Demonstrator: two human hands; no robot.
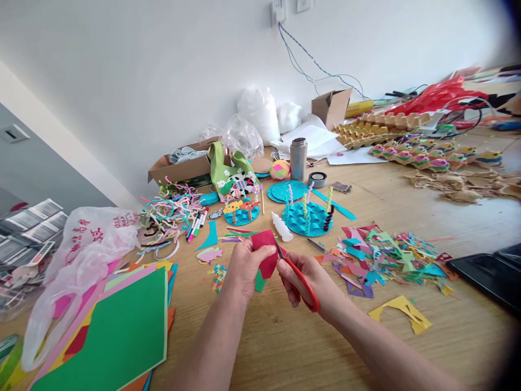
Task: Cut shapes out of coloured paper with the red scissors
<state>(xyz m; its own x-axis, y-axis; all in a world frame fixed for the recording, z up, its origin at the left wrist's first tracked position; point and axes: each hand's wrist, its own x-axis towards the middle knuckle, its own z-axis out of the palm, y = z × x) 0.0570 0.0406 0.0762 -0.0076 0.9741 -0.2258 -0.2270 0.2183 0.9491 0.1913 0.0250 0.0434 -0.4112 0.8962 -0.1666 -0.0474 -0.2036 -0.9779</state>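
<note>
Near the middle of the head view my left hand (247, 266) pinches a piece of red paper (264, 240), its thumb on top. A bit of green paper (261, 281) shows just below the red piece. My right hand (300, 279) is closed on red-handled scissors (303, 285), whose blades meet the red paper's right edge. A white glue bottle (281, 227) lies just beyond the hands. Behind it sits a blue disc (308, 219) with twisted fuzzy stems standing on it.
Coloured scraps (391, 255) are heaped at right, near a black phone-like device (484, 277). Stacked coloured sheets (118, 326) and a plastic bag (87, 260) lie at left. A metal bottle (298, 159), a tape roll (317, 179) and egg trays (378, 130) stand farther back.
</note>
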